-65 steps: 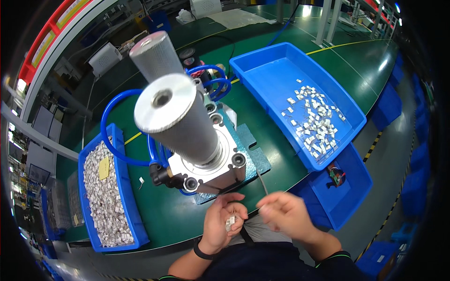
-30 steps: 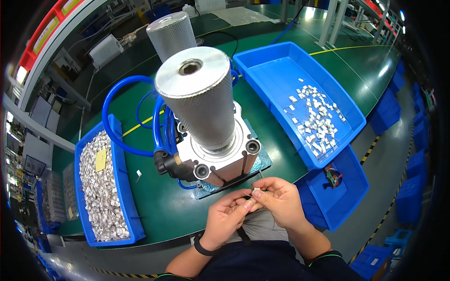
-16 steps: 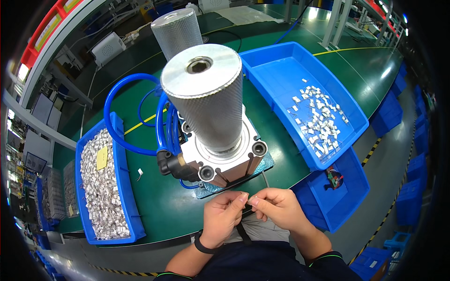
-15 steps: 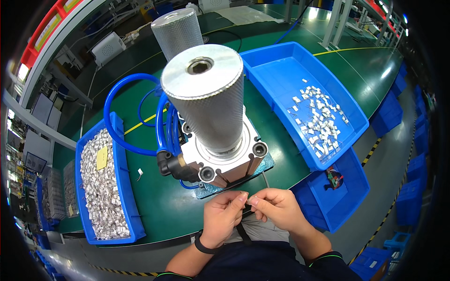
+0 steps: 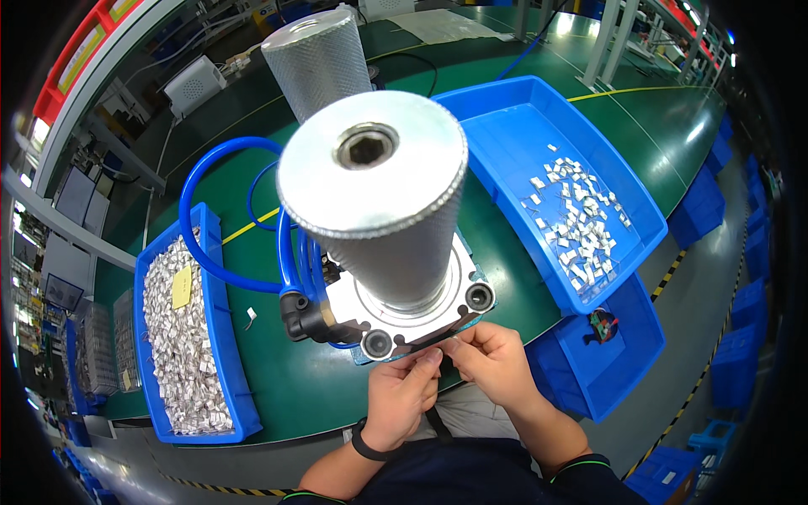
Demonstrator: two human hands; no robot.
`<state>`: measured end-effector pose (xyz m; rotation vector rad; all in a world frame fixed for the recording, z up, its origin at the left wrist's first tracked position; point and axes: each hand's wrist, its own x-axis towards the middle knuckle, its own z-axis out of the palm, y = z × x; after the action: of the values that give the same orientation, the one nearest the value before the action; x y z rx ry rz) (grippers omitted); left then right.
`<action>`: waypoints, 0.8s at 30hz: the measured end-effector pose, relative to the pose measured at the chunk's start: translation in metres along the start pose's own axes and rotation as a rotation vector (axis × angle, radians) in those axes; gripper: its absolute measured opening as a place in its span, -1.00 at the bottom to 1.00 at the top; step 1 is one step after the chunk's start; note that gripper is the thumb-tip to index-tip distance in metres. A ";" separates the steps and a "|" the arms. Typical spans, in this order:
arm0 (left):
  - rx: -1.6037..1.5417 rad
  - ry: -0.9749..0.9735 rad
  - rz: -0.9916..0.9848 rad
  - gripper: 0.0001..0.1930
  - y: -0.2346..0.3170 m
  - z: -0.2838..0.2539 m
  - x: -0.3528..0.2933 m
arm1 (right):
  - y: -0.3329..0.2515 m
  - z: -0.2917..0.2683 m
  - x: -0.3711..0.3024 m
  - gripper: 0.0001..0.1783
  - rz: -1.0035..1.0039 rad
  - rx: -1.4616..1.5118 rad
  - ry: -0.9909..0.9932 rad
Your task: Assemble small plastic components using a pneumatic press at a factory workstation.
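My left hand point(image 5: 401, 397), with a dark band at its wrist, and my right hand point(image 5: 497, 368) meet at the front edge of a metal cylinder block point(image 5: 425, 324). Thumb and forefinger of each are pinched together. What they hold, if anything, is too small and partly hidden to name. Above them a thick knurled silver handle point(image 5: 391, 252) stands upright on the block, with a socket hole in its top. Blue air hoses point(image 5: 202, 257) run to a black fitting point(image 5: 307, 316) at the block's left side.
A blue tray point(image 5: 246, 391) heaped with small white wired parts stands left, a yellow note on them. One loose white part point(image 5: 250, 317) lies beside it. Right, another blue tray point(image 5: 488, 164) holds scattered white parts, above a lower blue bin point(image 5: 627, 370). A second knurled cylinder point(image 5: 316, 67) stands behind.
The block and its knurled handle now look larger and sit lower in the picture. Both hands, still pinched, are now right at the block's front edge; my right hand has shifted slightly up.
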<state>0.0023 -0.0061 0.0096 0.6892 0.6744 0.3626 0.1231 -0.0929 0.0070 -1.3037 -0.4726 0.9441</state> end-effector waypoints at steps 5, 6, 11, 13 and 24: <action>0.012 0.010 0.015 -0.84 -0.003 -0.004 0.002 | -0.001 0.001 0.006 -0.84 0.073 0.063 0.037; 0.013 0.009 0.015 -0.84 -0.003 -0.004 0.002 | -0.001 0.000 0.006 -0.84 0.072 0.063 0.038; 0.000 0.035 0.001 -0.84 -0.003 -0.003 0.002 | 0.001 0.000 0.008 -0.82 0.043 0.102 0.027; -0.008 0.032 -0.008 -0.85 -0.003 -0.003 0.002 | 0.002 -0.001 0.009 -0.82 0.044 0.109 0.025; -0.019 0.018 -0.001 -0.85 -0.003 -0.004 0.002 | 0.001 -0.001 0.009 -0.82 0.035 0.112 0.027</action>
<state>0.0016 -0.0054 0.0043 0.6681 0.6875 0.3745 0.1289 -0.0860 0.0041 -1.2247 -0.3721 0.9678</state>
